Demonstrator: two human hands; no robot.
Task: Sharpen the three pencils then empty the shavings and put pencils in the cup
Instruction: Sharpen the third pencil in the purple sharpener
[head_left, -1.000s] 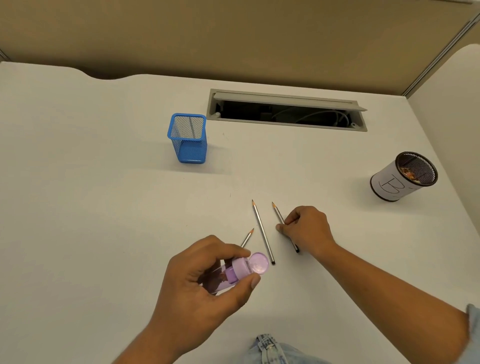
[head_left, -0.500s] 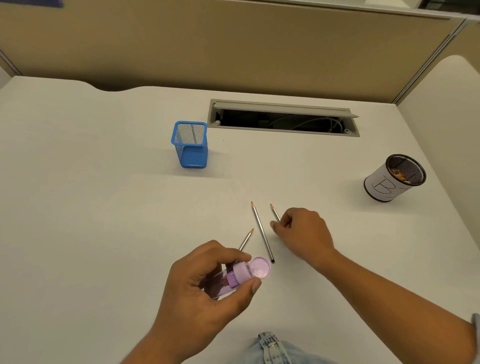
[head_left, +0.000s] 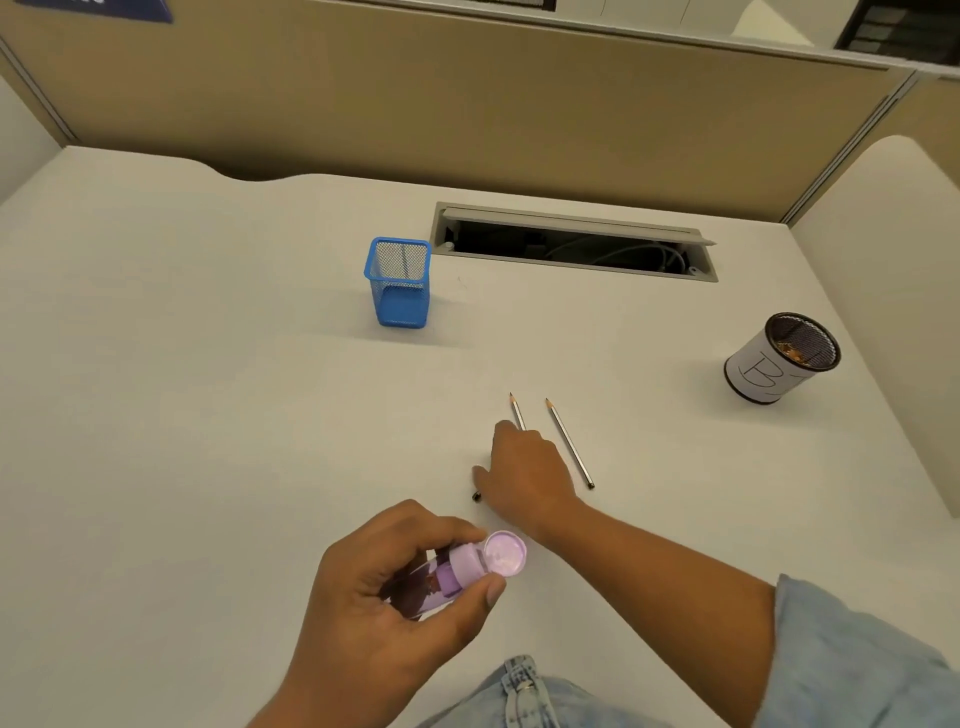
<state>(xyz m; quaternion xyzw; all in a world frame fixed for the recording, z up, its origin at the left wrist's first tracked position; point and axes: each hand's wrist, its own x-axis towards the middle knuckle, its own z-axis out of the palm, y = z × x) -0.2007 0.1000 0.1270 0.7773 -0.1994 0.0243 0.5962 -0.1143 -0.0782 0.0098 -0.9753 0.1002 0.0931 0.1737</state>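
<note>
We hold the purple pencil sharpener (head_left: 457, 571) in our left hand (head_left: 384, 608), fingers wrapped over its top and thumb pressed beneath, so the grip is closed firmly around it. It is a small cylinder lying sideways in the hand, with a clear body showing dark shavings inside, a lilac collar, and a round pale lilac cap facing out to the right of our fingers. Just beyond and to the right of that hand, our right hand (head_left: 524, 480) rests palm down on the white desk (head_left: 208, 415), fingers curled over two of the pencils; whether it actually pinches either one we cannot tell. The middle pencil (head_left: 517, 413) shows only its sharpened tip and a short run of grey shaft poking out past the knuckles. The black end of another pencil (head_left: 476, 497) peeks out at the near left side of the same hand. The third pencil (head_left: 570, 444) lies free just to the right of that hand, slim and grey, its sharpened point aimed away from us and its dark end nearest us. Well beyond the right hand and off to its left stands the blue mesh cup (head_left: 399, 283), square and upright. Far off to the hand's right sits a round black mesh cup (head_left: 779, 358) wrapped in white paper marked "B", with brownish shavings visible inside.
</note>
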